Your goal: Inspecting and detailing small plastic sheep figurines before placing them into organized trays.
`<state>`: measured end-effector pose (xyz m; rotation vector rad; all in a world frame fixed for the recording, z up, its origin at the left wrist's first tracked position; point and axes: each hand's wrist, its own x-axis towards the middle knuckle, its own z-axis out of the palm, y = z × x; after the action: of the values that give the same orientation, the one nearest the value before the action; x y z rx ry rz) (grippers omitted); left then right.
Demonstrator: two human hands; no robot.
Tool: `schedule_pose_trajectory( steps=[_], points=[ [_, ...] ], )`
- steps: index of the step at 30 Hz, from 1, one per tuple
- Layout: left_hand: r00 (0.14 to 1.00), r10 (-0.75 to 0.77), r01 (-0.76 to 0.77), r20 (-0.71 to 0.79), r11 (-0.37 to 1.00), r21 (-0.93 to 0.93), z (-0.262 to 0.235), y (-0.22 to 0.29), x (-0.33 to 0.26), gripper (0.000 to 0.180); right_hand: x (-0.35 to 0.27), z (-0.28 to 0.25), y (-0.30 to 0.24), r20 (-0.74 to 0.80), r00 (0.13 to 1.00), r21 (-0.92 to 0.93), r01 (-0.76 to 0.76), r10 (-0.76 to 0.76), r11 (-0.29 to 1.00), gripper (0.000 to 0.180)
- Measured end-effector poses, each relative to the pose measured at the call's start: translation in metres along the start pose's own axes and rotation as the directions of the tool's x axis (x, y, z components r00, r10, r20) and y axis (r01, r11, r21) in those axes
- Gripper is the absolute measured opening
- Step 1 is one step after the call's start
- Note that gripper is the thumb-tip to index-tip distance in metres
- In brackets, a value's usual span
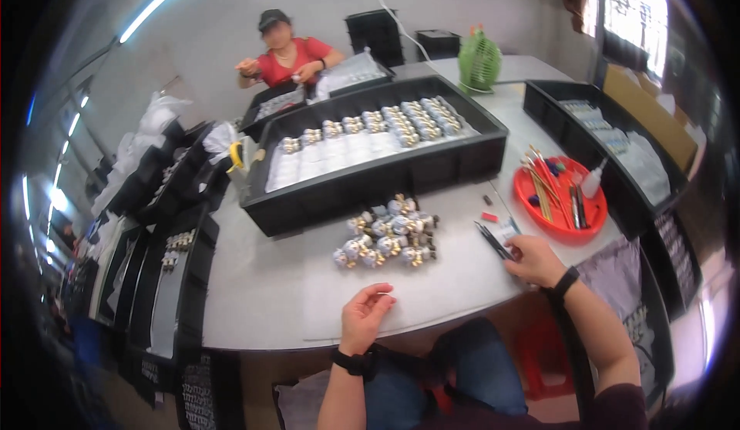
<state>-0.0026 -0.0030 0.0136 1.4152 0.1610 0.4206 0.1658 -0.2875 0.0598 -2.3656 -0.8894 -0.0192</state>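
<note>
My left hand (pixel 364 316) rests near the front edge of the white table (pixel 262 291), fingers loosely curled with nothing in them. My right hand (pixel 533 259) lies at the table's right front, touching black tweezers (pixel 493 239) and a small white piece. Between and beyond the hands sits a pile of small silver and gold figurines (pixel 388 233). Both wrists wear black bands.
A long black tray (pixel 370 179) with rows of figurines stands behind the pile. A red dish (pixel 561 198) holds brushes and a small bottle. More black trays line the left and right sides. A green fan (pixel 479 61) stands at the back. Across the table a person in red works.
</note>
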Motion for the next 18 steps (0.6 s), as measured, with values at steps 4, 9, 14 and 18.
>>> schedule_pose_trajectory(
  steps=[4, 9, 14, 18],
  points=[
    [0.998, -0.052, 0.054, 0.031, 0.996, -0.069, -0.001, -0.001, -0.001, 0.023, 0.005, -0.007, 0.007, 0.018, 0.999, -0.087, 0.047, -0.045, 0.995, 0.021],
    [0.996, -0.078, 0.081, 0.046, 0.994, -0.079, -0.001, 0.001, -0.002, 0.023, 0.014, -0.021, 0.021, -0.015, 0.999, -0.252, 0.026, -0.031, 0.967, 0.02],
    [0.997, -0.052, 0.056, 0.064, 0.997, -0.059, -0.001, 0.001, -0.002, 0.023, 0.008, -0.017, -0.003, -0.269, 0.947, -0.228, 0.116, -0.177, 0.967, 0.02],
    [0.997, -0.065, 0.066, 0.051, 0.998, -0.021, 0.0, 0.002, -0.001, 0.023, -0.003, 0.006, -0.045, -0.185, 0.982, 0.426, 0.038, 0.045, 0.904, 0.019]
  ],
)
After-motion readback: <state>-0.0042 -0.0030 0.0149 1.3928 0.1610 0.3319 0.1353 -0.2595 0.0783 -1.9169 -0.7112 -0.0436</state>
